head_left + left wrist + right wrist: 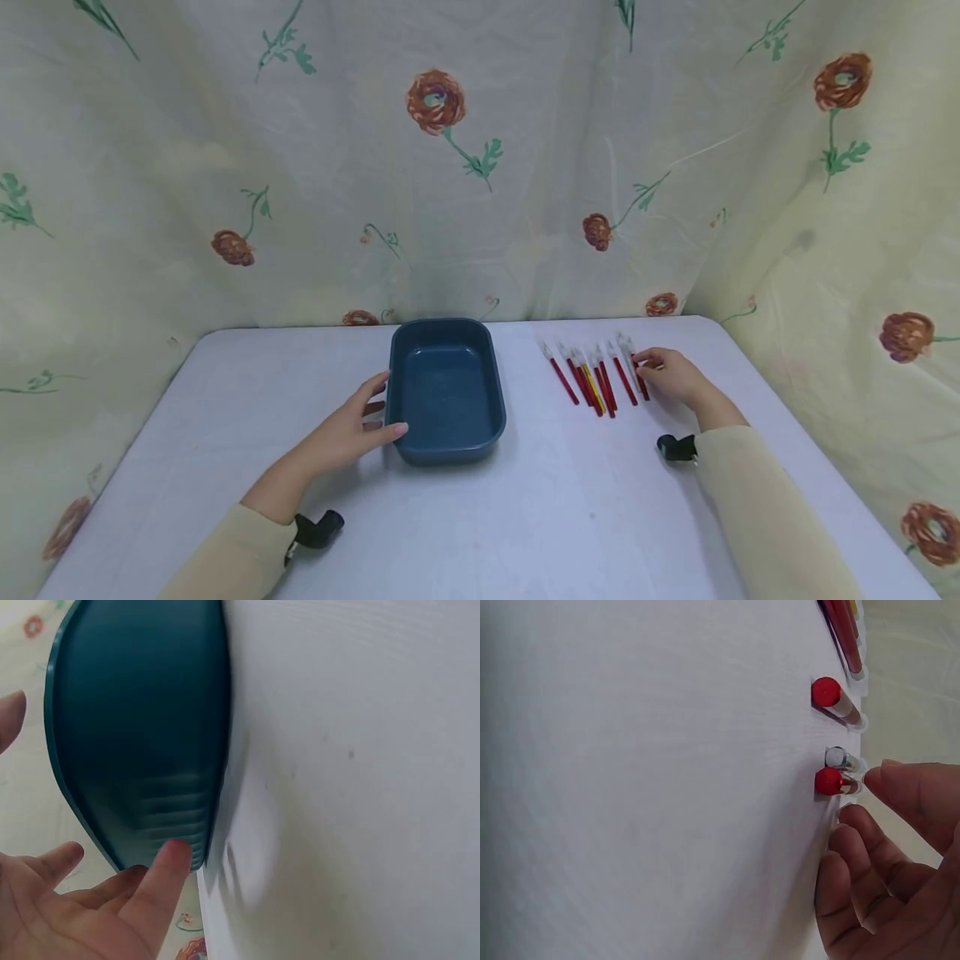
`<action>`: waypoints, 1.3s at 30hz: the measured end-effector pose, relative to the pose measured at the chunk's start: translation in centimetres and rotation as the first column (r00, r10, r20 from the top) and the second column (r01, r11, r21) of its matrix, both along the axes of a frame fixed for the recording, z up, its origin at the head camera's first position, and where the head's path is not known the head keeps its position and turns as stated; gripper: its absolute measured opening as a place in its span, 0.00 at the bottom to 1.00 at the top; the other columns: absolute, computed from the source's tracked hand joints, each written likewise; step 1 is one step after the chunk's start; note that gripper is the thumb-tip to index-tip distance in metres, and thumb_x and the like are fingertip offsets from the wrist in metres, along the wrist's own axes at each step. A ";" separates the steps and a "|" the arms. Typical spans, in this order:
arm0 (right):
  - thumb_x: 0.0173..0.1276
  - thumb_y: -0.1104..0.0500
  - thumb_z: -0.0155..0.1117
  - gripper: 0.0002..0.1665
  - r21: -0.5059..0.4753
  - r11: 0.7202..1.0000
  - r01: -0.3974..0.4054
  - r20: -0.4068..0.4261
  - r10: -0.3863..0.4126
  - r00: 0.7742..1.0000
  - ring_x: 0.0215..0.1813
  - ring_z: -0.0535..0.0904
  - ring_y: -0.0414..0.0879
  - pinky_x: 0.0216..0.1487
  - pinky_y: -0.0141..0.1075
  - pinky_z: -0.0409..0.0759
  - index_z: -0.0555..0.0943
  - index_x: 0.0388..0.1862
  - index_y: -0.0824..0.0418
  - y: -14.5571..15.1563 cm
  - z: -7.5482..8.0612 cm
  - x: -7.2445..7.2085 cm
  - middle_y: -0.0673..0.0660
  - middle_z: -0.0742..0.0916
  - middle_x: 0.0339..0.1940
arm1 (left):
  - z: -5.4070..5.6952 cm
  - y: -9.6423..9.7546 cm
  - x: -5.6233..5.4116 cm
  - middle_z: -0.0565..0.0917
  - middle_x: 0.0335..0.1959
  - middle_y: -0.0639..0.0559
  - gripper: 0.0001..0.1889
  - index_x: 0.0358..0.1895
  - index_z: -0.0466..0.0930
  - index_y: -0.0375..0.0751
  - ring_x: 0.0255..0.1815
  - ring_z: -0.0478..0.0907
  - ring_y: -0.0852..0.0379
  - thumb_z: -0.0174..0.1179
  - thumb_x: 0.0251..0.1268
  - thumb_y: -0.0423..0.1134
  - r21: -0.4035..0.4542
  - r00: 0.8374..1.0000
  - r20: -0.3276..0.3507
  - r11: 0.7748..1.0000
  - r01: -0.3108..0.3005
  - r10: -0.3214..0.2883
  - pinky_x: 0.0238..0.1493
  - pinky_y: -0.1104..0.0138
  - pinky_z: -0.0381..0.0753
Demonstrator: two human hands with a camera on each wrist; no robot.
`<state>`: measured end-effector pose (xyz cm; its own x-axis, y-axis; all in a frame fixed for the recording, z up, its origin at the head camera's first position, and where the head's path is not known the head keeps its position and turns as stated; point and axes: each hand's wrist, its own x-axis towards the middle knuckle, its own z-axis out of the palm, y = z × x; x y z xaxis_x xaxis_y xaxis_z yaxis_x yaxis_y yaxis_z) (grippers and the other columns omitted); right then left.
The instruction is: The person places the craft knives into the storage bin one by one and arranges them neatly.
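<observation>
A dark blue rectangular bin [446, 392] stands upright on the table. My left hand [347, 429] is at its left side, fingers spread along the wall and thumb at the near left corner. In the left wrist view a fingertip overlaps the ribbed end of the bin [142, 712]. My right hand [675, 379] is over the rightmost of several slim pens, thumb and fingers apart around it. That red pen [829, 781] lies beside a clear-bodied pen [835, 757], with the right thumb tip close to both. The other pens, mostly red with one yellow pen [592, 387], fan out leftward.
The white table [540, 517] carries the bin and pens. A flower-printed curtain [525, 250] hangs along its far edge and right side. Each wrist wears a black camera, one at the left wrist [318, 529] and one at the right wrist [677, 448].
</observation>
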<state>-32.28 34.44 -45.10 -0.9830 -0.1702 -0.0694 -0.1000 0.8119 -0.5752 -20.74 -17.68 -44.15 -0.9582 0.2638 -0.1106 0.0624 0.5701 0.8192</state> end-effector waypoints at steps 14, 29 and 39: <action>0.75 0.63 0.59 0.22 -0.064 0.996 0.059 0.115 -0.051 0.992 0.51 0.74 0.58 0.52 0.48 0.75 0.74 0.65 0.70 0.9 -0.6 -0.4 0.69 0.80 0.52 | -0.3 0.4 0.3 0.54 0.80 0.38 0.51 0.81 0.45 0.51 0.75 0.61 0.35 0.70 0.62 0.53 0.025 0.999 0.050 1.000 0.009 -0.010 0.64 0.41 0.71; 0.68 0.62 0.66 0.23 -0.013 0.998 0.065 0.130 -0.062 0.990 0.39 0.79 0.49 0.39 0.37 0.77 0.78 0.60 0.70 2.1 -0.4 -0.6 0.66 0.83 0.44 | -0.4 0.5 0.3 0.51 0.80 0.38 0.55 0.82 0.43 0.51 0.74 0.61 0.33 0.72 0.60 0.52 0.025 0.998 0.066 1.000 -0.003 0.001 0.64 0.41 0.71; 0.71 0.61 0.65 0.26 -0.090 0.989 0.117 0.175 -0.100 0.979 0.41 0.77 0.50 0.40 0.37 0.76 0.75 0.65 0.70 2.0 -0.5 0.0 0.64 0.81 0.45 | -0.7 0.5 0.2 0.53 0.80 0.36 0.56 0.82 0.43 0.51 0.73 0.62 0.32 0.73 0.58 0.53 0.018 0.998 0.058 1.000 -0.010 0.009 0.62 0.40 0.72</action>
<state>-32.31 36.48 -45.60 -0.9713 -0.0776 -0.2247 0.0914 0.7505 -0.6545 -20.55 -17.21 -44.85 -0.9527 0.2573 -0.1615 0.0090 0.5553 0.8316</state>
